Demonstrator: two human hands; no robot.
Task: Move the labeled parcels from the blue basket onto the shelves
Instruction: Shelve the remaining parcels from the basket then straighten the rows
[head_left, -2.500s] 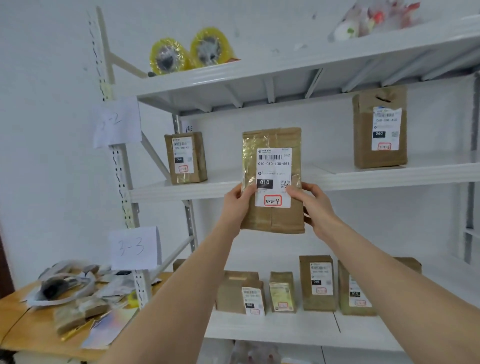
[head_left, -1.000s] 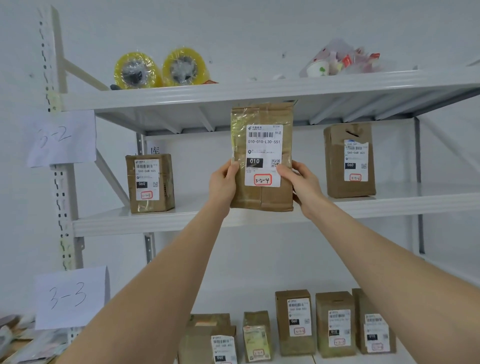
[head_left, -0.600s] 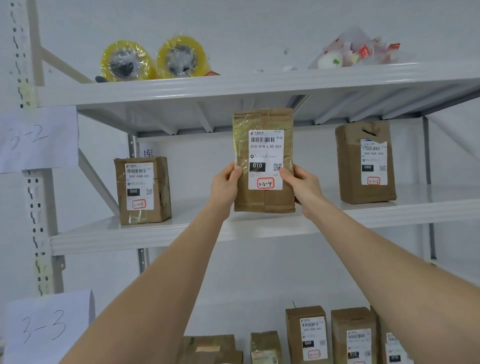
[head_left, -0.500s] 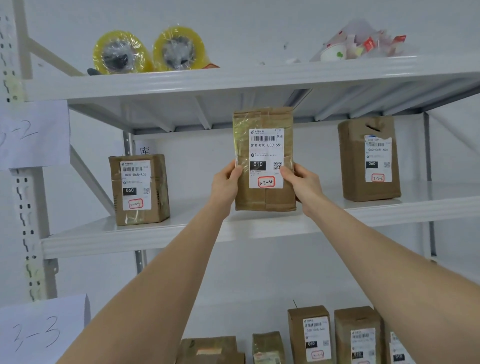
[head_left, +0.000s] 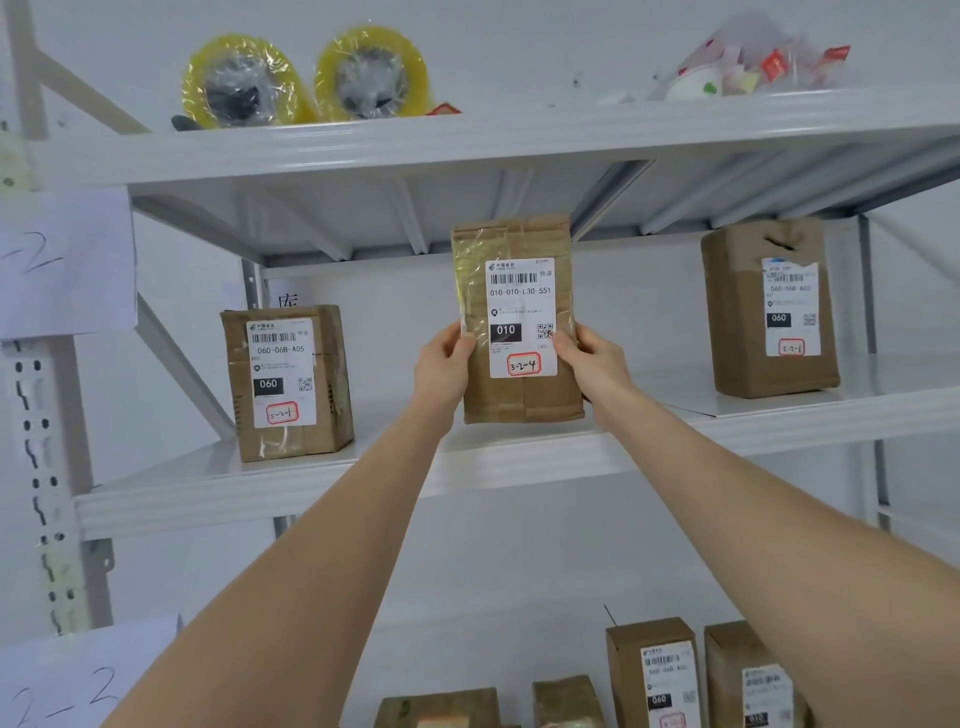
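**Item 1.** Brown parcel (head_left: 519, 322), upright, label facing out, at the centre of the rack. The label reads 010-010-L30-551, with a black block 010 and a hand-written 3-2-4 ringed in red. Its bottom edge is level with the board of the middle shelf (head_left: 363, 483). From here I cannot tell whether it rests on the board or hangs just above it.

**Item 2.** Left grip (head_left: 444, 364), at the parcel's 9 o'clock edge. The thumb lies on the front and the fingers go behind, clamped on the parcel's side.

**Item 3.** Right grip (head_left: 592, 364), at the 3 o'clock edge. The thumb is on the front just beside the label's square code, fingers behind, likewise clamped on the parcel. Both forearms are bare and reach up from 7 and 5 o'clock.

**Item 4.** Left box (head_left: 285, 384), on the same shelf at 9 o'clock of the held parcel, well apart. It is labelled 060-06B-A05, block 060.

**Item 5.** Right box (head_left: 769, 312), on the same shelf at 3 o'clock, well apart and upright. It has block 060 and a small tear near its top.

**Item 6.** Top shelf (head_left: 467, 140), at 12 o'clock. Two yellow tape rolls (head_left: 244, 83) stand side by side at 11 o'clock. A clear bag (head_left: 748, 67) of small oddments lies at 1 o'clock.

**Item 7.** Tall labelled box (head_left: 652, 670), below at 5 o'clock, with more brown boxes beside it, cut by the frame edge.

**Item 8.** Paper sign (head_left: 62, 260), on the perforated post at 9 o'clock, hand-numbered and partly cut off.
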